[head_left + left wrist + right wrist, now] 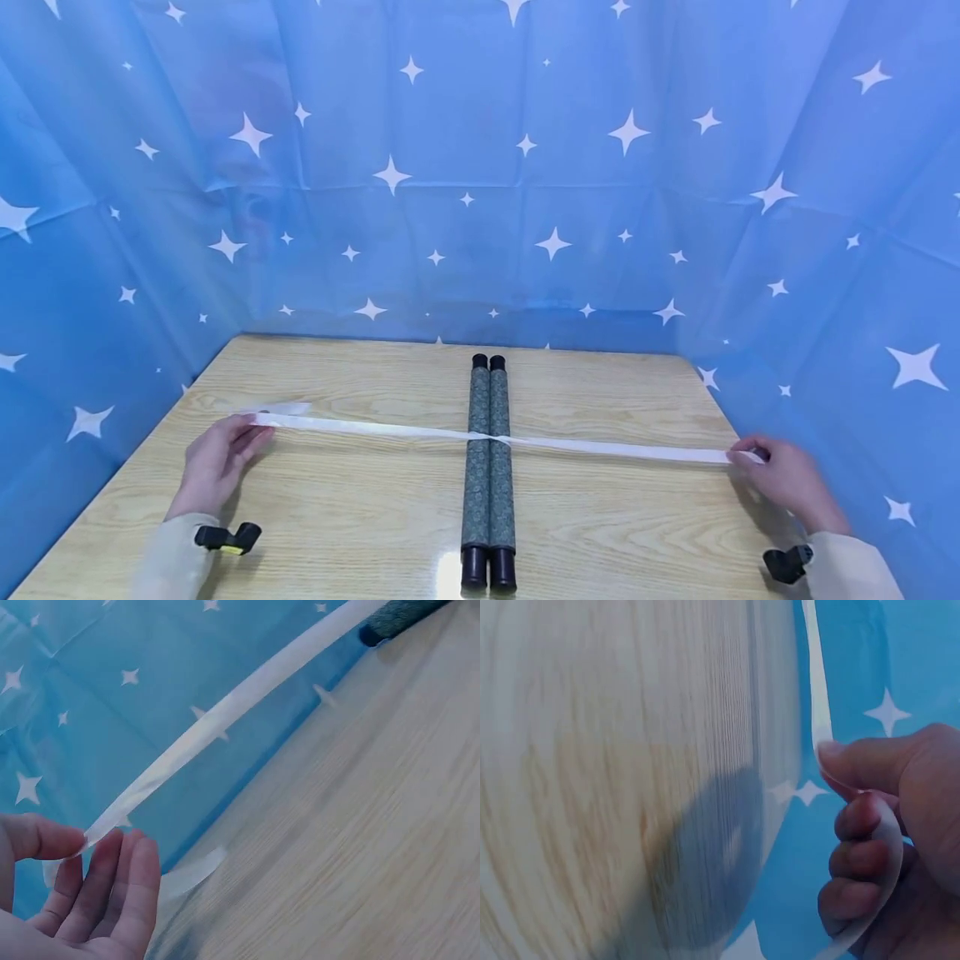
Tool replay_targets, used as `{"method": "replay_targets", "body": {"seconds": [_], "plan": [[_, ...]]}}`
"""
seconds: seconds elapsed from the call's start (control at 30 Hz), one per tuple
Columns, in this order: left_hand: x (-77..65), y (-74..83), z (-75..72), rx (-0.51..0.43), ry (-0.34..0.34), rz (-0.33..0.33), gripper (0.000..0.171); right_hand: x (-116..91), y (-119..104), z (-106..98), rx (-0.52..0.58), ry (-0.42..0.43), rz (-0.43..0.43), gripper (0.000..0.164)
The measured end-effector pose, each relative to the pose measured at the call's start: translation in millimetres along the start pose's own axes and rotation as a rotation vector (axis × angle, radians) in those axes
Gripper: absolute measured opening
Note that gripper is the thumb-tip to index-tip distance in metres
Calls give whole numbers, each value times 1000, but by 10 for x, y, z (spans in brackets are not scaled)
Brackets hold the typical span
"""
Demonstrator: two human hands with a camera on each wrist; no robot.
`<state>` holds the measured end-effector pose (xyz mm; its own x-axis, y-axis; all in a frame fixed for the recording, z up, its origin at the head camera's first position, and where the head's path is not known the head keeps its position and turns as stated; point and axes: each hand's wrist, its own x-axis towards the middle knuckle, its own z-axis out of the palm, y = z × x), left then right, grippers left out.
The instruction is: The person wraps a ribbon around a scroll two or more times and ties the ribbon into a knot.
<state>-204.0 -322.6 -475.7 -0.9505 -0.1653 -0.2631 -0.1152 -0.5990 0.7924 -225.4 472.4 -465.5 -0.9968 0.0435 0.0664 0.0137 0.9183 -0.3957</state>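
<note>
A scroll with two rolls in patterned green-grey cloth and dark end knobs lies lengthwise on the table. A white ribbon crosses over its middle, twisted or crossed there, and stretches out to both sides. At the left, my left hand pinches one ribbon end between thumb and fingertips; a loose tail hangs past the fingers in the left wrist view. On the far right my right hand pinches the other end, its spare length curving down over the curled fingers.
The wooden table has its back edge against a blue curtain with white stars, which also hangs along both sides. Each wrist bears a small black camera, the left one and the right one.
</note>
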Motion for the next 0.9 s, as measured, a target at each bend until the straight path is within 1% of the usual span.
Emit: {"method": "replay_targets", "body": {"seconds": [0.03,0.07,0.1,0.13,0.17,0.23,0.27,0.3,0.33,0.4,0.43,0.47,0.5,0.53,0.57,0.6,0.67,0.73,0.8,0.9], "plan": [[-13,23,-28,-21,35,7,18,5,4,-10,-11,9,-8,33],[-23,44,-51,-24,83,15,14,8,6,-13,-21,19,-12,31],[-29,62,-70,-2,144,28,10,11,3,-20,-26,24,-17,29],[-30,73,-84,50,207,49,7,11,-2,-24,-34,35,-23,27],[-27,81,-92,117,278,70,10,10,-9,-27,-43,44,-24,26],[-17,90,-101,302,414,99,18,7,-31,-35,-52,52,-17,26],[-16,90,-99,422,470,115,23,3,-45,-41,-53,50,-9,28],[-16,85,-95,550,514,145,27,-2,-62,-47,-58,49,-2,30],[-17,78,-90,671,544,184,33,-9,-82,-49,-63,53,1,31],[-27,53,-70,872,590,276,45,-24,-130,-51,-62,53,-5,34],[-41,36,-49,942,598,320,50,-31,-165,-49,-56,56,-16,34],[-50,17,-23,1011,602,380,54,-40,-202,-39,-51,72,-37,34],[-56,-6,10,1058,588,432,55,-46,-247,-30,-46,83,-55,33],[-59,-26,55,1083,567,474,52,-51,-297,-20,-38,89,-73,33],[-66,-48,115,1101,533,493,50,-51,-350,-8,-28,90,-90,31],[-71,-69,185,1116,491,498,48,-50,-409,10,-19,90,-104,29],[-72,-120,344,1151,389,488,44,-40,-532,58,-9,84,-123,25],[-62,-181,522,1195,283,464,40,-28,-657,113,-3,54,-124,23],[-61,-251,698,1241,180,424,38,-20,-781,174,4,29,-129,20],[-59,-376,931,1285,40,401,32,-14,-947,246,25,-16,-131,19]]}}
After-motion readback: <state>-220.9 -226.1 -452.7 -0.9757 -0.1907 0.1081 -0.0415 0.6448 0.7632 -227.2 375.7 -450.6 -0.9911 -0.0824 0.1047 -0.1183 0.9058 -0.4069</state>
